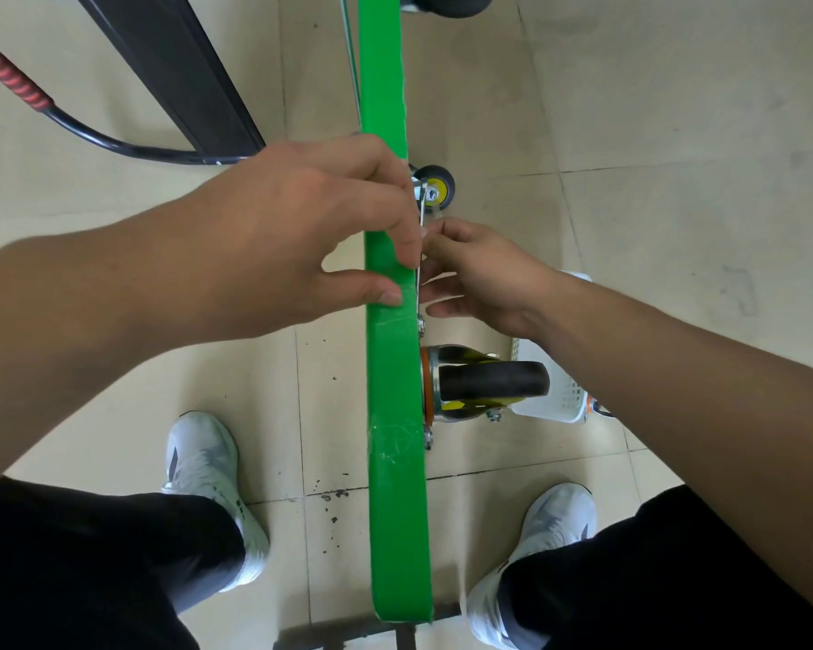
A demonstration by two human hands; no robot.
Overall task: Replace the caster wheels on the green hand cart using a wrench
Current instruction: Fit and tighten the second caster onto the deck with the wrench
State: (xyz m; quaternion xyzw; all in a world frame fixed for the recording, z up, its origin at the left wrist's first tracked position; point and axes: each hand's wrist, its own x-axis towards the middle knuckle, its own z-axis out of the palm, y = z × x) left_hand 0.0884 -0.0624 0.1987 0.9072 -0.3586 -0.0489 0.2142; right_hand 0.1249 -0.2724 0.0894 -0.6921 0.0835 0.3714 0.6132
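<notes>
The green hand cart [393, 377] stands on its edge between my feet, its deck seen edge-on. A large black caster wheel [491, 384] with an orange and silver bracket is bolted to its right face. A smaller wheel [435, 185] with a yellow hub sits farther up. My left hand [311, 227] grips the cart's edge, thumb on the green rim. A thin silver wrench [422, 218] runs along the right face below the small wheel. My right hand [484, 279] pinches at the wrench, its fingertips against the cart.
A white perforated basket [557, 396] stands on the tiled floor right of the big wheel. A black bar [174, 72] and a black tube with a red grip [15, 82] lie at upper left. My white shoes [207, 471] flank the cart.
</notes>
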